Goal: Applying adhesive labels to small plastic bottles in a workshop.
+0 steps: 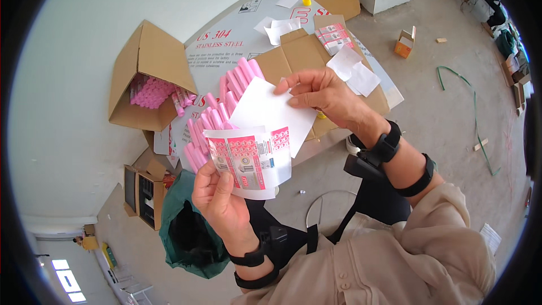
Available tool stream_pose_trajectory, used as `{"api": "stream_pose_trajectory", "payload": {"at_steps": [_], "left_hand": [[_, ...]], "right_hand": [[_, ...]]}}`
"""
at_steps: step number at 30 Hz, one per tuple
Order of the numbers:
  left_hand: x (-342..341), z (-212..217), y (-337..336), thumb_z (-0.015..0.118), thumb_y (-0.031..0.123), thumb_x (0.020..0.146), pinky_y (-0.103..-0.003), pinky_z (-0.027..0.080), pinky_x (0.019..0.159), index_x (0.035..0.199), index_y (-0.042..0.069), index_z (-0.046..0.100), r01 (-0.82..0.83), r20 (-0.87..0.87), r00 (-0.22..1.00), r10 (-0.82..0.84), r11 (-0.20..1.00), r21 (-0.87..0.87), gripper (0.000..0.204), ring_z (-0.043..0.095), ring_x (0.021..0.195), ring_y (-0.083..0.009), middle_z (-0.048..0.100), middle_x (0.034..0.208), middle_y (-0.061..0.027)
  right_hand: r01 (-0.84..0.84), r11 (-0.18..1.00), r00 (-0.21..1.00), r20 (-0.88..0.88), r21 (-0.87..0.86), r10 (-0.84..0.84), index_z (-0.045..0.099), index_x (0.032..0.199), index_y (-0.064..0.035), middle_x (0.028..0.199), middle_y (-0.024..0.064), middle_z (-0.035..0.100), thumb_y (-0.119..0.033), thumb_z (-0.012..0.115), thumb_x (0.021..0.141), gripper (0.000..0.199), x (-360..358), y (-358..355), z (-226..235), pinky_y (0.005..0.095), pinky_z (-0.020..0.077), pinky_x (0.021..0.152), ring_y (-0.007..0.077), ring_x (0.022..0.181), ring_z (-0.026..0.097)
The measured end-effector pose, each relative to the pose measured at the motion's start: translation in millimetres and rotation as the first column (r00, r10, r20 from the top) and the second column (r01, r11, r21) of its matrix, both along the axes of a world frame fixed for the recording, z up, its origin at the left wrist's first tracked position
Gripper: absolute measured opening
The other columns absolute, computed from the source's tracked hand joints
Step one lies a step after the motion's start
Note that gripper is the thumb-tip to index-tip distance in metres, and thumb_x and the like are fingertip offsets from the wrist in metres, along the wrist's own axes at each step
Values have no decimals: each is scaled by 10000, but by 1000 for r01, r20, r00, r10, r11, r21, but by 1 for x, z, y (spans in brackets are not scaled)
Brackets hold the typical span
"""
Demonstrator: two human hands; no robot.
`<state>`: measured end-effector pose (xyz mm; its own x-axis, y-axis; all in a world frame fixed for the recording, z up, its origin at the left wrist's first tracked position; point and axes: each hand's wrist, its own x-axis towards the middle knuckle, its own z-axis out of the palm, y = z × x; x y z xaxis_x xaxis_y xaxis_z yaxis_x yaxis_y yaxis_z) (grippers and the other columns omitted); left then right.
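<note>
Between thumb and fingers, my left hand (222, 202) grips a sheet of pink-and-white printed labels (244, 161) by its lower left edge. A blank white sheet of paper (271, 106) stands partly behind the labels, its upper edge pinched by my right hand (322, 97). Whether the two sheets are joined is hidden where they overlap. Just beyond them, several pink tubes (240, 79) lie in rows on the table, partly covered by the paper.
A tilted cardboard box (152, 68) holds more pink tubes at left. On the table (217, 31), flattened cardboard (274, 59) bears a label stack (333, 36) and loose white papers (361, 78). Below left sits a green bag (180, 245). An orange box (404, 45) stands on the floor.
</note>
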<state>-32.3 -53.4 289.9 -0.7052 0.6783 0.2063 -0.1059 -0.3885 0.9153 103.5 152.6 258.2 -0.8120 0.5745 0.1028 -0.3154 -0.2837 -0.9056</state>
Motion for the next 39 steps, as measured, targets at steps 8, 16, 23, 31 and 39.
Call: {"api": "stream_pose_trajectory", "payload": {"at_steps": [8,16,23,31,39], "left_hand": [[-12,0,-20,590,-36,816,-259,489,784,1002,-78,584,-180,-170,971,168,982,-60,191,632,812,-151,658,913,-133],[-3,-3,-16,608,-41,813,-230,490,706,927,-63,569,-372,-401,873,278,911,-178,123,606,750,-112,643,862,-109],[13,-16,6,599,-8,845,-223,473,708,938,-28,523,-296,-248,934,257,946,-135,121,593,761,-100,637,867,-97],[10,-19,3,578,30,875,-230,474,731,959,-25,520,-231,-134,967,217,967,-105,116,608,790,-113,640,887,-109],[-7,-19,-4,616,23,850,-212,465,695,956,-60,559,-242,-275,944,184,952,-190,145,600,754,-91,657,868,-106]], "right_hand": [[106,991,994,-22,-81,-108,656,956,0,916,55,664,106,530,774,245,14,-27,-16,228,480,749,92,815,609],[463,150,759,-303,873,-576,612,1010,18,1053,164,608,58,567,648,366,10,-67,-25,375,493,759,307,884,584],[276,-116,823,-297,954,-485,582,1005,104,1224,227,497,-71,565,704,348,2,-119,-10,368,465,741,296,985,536],[239,-131,839,-272,962,-471,594,978,90,1230,209,501,-107,566,700,341,1,-124,-8,355,444,757,280,980,532],[457,709,868,-96,537,-487,587,1036,6,929,97,638,83,610,698,347,32,-97,0,285,480,703,183,801,607]]}}
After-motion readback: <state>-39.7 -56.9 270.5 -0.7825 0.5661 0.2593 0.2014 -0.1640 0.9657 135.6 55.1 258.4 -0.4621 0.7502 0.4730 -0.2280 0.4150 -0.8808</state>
